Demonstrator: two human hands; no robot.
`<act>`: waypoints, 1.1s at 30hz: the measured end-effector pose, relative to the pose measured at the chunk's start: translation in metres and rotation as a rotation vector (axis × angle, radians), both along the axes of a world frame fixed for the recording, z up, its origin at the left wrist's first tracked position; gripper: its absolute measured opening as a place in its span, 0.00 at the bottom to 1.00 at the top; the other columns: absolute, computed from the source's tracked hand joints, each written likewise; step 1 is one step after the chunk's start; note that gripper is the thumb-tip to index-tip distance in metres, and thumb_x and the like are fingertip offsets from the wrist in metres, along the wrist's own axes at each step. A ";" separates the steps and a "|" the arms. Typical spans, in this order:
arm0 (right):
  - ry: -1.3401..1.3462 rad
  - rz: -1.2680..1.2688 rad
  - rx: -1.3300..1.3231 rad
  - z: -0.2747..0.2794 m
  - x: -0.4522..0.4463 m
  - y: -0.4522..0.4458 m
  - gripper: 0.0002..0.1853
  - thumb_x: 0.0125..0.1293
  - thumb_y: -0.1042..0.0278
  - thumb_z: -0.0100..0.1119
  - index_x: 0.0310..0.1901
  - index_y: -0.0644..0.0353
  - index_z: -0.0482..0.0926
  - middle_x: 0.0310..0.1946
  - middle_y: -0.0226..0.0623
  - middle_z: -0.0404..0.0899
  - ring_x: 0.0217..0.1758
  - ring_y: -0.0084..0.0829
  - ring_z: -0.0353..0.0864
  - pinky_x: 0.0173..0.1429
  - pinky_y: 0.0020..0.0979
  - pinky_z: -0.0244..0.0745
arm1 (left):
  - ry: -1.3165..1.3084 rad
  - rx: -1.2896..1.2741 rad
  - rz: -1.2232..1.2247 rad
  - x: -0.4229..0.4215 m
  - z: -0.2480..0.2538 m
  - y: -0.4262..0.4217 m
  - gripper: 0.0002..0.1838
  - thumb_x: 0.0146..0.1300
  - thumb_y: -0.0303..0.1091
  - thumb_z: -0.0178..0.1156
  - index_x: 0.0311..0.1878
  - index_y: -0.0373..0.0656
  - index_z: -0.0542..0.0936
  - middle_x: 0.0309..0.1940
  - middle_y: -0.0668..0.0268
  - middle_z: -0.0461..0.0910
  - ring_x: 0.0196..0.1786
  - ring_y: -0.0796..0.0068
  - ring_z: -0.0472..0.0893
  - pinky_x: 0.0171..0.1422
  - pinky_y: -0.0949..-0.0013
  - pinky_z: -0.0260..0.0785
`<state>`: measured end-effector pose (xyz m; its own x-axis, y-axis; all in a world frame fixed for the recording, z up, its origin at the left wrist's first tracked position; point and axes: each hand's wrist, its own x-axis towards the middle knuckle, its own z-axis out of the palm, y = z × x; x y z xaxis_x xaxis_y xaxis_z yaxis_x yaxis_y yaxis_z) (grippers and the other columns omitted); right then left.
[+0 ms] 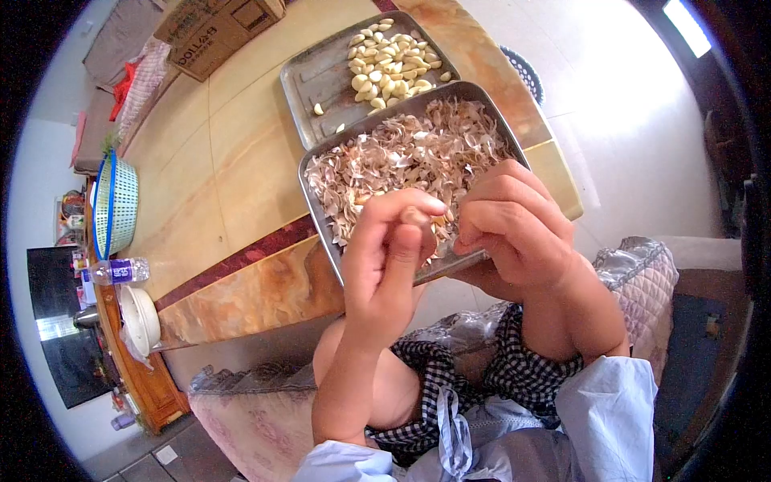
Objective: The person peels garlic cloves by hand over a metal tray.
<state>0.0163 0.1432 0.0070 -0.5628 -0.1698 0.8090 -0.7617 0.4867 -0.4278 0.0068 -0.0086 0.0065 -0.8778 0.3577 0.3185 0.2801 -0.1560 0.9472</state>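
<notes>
1. The left hand (385, 261) is mostly closed, a clove (415, 215) pinched between thumb and forefinger, above the near tray (315, 210).
2. The right hand (518, 225) is just beside it, fingers curled in and tips drawn together; whether they grip anything cannot be told.
3. Papery skins (373, 165) fill much of the near tray. Beyond it, touching, the far tray (309, 87) bears pale peeled cloves (389, 68). Both trays lie on a marbled counter (181, 177).
4. The clove is likely light and firm, its skin dry and brittle, the flesh beneath a little slippery and easily bruised. A light fingertip pinch on its plump sides should suit, leaving an end exposed; squeezed hard, it could shoot free.
</notes>
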 end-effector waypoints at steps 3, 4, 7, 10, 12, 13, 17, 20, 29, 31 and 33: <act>-0.108 0.054 -0.065 0.000 0.000 0.002 0.11 0.43 0.77 0.59 0.32 0.65 0.73 0.26 0.38 0.72 0.28 0.35 0.71 0.32 0.29 0.66 | -0.143 0.179 -0.112 -0.003 -0.003 -0.004 0.12 0.66 0.37 0.44 0.39 0.36 0.70 0.20 0.75 0.62 0.22 0.89 0.60 0.24 0.84 0.52; -0.106 0.023 -0.129 -0.002 -0.002 0.002 0.11 0.44 0.77 0.60 0.32 0.64 0.74 0.26 0.38 0.72 0.28 0.35 0.71 0.32 0.29 0.66 | -0.108 0.168 -0.151 -0.004 -0.005 -0.005 0.13 0.66 0.38 0.44 0.39 0.37 0.70 0.20 0.77 0.60 0.21 0.90 0.59 0.23 0.85 0.49; -0.069 0.001 -0.208 0.000 -0.003 0.000 0.10 0.45 0.77 0.60 0.32 0.63 0.74 0.26 0.37 0.73 0.28 0.34 0.72 0.32 0.28 0.66 | -0.104 0.074 -0.118 0.001 -0.001 -0.007 0.11 0.65 0.36 0.45 0.40 0.37 0.70 0.21 0.74 0.65 0.22 0.88 0.62 0.24 0.83 0.55; -0.029 0.026 -0.199 0.006 -0.001 -0.003 0.09 0.45 0.76 0.61 0.32 0.63 0.75 0.26 0.36 0.73 0.28 0.33 0.72 0.32 0.28 0.66 | 0.066 -0.220 -0.018 0.005 0.007 -0.004 0.09 0.64 0.32 0.46 0.41 0.38 0.70 0.23 0.69 0.71 0.24 0.85 0.68 0.27 0.81 0.61; -0.023 0.040 -0.175 0.007 0.000 -0.004 0.09 0.45 0.76 0.61 0.31 0.63 0.75 0.26 0.36 0.73 0.28 0.33 0.72 0.32 0.28 0.66 | 0.028 -0.265 -0.017 0.007 0.005 -0.006 0.07 0.63 0.30 0.47 0.41 0.38 0.71 0.26 0.64 0.74 0.27 0.80 0.72 0.31 0.77 0.66; -0.033 0.040 -0.168 0.006 0.000 -0.003 0.09 0.44 0.76 0.61 0.30 0.63 0.76 0.26 0.36 0.73 0.28 0.33 0.72 0.31 0.28 0.66 | 0.063 -0.297 -0.020 0.006 0.005 -0.006 0.07 0.62 0.28 0.47 0.41 0.38 0.71 0.26 0.62 0.74 0.27 0.76 0.73 0.31 0.76 0.66; -0.029 0.042 -0.136 0.002 -0.002 0.000 0.11 0.41 0.75 0.61 0.30 0.63 0.75 0.26 0.36 0.72 0.27 0.33 0.71 0.31 0.28 0.66 | 0.216 -0.341 -0.006 0.003 0.001 -0.004 0.07 0.59 0.25 0.50 0.40 0.37 0.72 0.26 0.57 0.72 0.28 0.66 0.75 0.32 0.74 0.66; -0.103 0.048 -0.107 0.003 -0.002 0.000 0.12 0.40 0.75 0.60 0.31 0.63 0.74 0.26 0.36 0.71 0.27 0.33 0.70 0.30 0.28 0.65 | 0.320 -0.444 0.018 0.002 0.003 -0.006 0.07 0.58 0.24 0.51 0.40 0.36 0.72 0.26 0.57 0.72 0.29 0.63 0.75 0.32 0.73 0.66; 0.064 -0.012 -0.006 0.003 0.001 0.000 0.18 0.32 0.75 0.56 0.32 0.68 0.73 0.26 0.38 0.70 0.26 0.33 0.69 0.27 0.28 0.65 | -0.216 -0.031 -0.143 0.011 0.000 0.001 0.10 0.65 0.34 0.45 0.41 0.37 0.70 0.23 0.69 0.70 0.23 0.85 0.67 0.25 0.81 0.58; 0.082 -0.028 0.022 0.001 0.000 0.002 0.19 0.31 0.74 0.55 0.32 0.68 0.73 0.26 0.38 0.70 0.25 0.32 0.69 0.26 0.27 0.65 | -0.300 0.051 -0.145 0.012 -0.001 0.005 0.14 0.64 0.41 0.46 0.42 0.38 0.69 0.24 0.71 0.70 0.24 0.87 0.67 0.25 0.83 0.59; 0.100 -0.043 0.051 0.000 0.000 0.002 0.20 0.29 0.74 0.54 0.32 0.68 0.73 0.26 0.38 0.70 0.24 0.32 0.69 0.26 0.27 0.65 | -0.384 0.133 -0.146 0.013 0.000 0.010 0.19 0.62 0.48 0.47 0.42 0.39 0.67 0.24 0.73 0.69 0.26 0.89 0.67 0.25 0.85 0.59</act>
<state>0.0167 0.1454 0.0071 -0.4870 -0.1898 0.8525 -0.7774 0.5391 -0.3241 0.0194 0.0012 0.0061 -0.8849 0.4648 0.0307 -0.1226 -0.2959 0.9473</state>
